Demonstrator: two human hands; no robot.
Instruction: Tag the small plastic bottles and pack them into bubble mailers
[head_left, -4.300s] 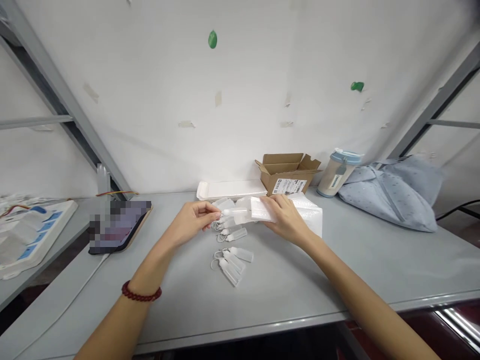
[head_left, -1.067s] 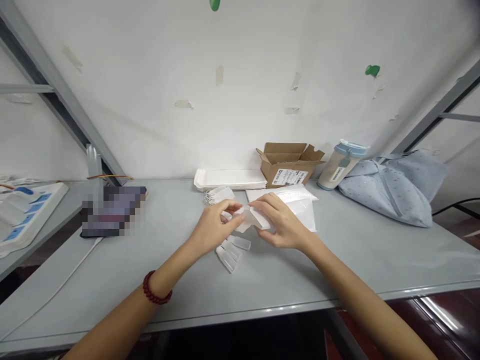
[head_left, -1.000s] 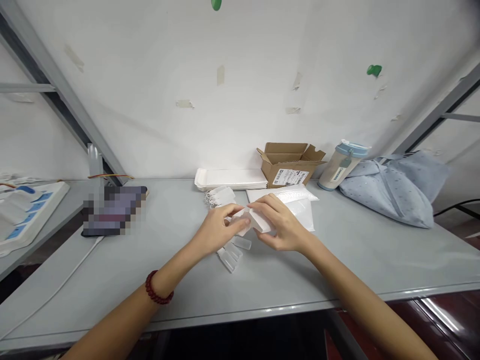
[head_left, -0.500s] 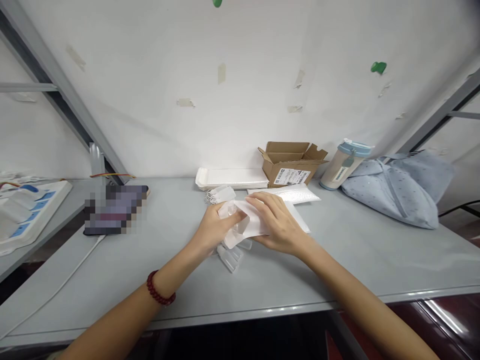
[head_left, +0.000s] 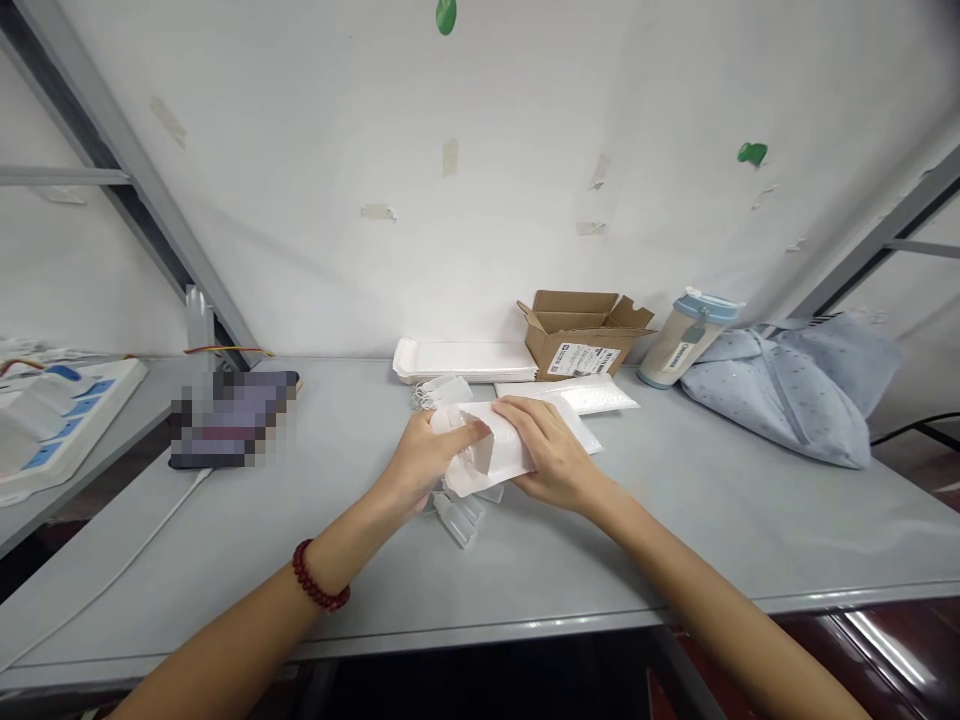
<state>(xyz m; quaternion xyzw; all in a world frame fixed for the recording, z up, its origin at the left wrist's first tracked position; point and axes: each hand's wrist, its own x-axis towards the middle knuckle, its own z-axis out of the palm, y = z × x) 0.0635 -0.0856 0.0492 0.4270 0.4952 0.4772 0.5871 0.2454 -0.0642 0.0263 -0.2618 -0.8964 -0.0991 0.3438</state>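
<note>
While the left hand (head_left: 421, 457) pinches the white mailer (head_left: 508, 457) by its open mouth, above the near bottles (head_left: 456, 517), the right hand (head_left: 553, 453) curls around its right side; spreading it seems in hand, the next move likely needing a steady hold.
</note>
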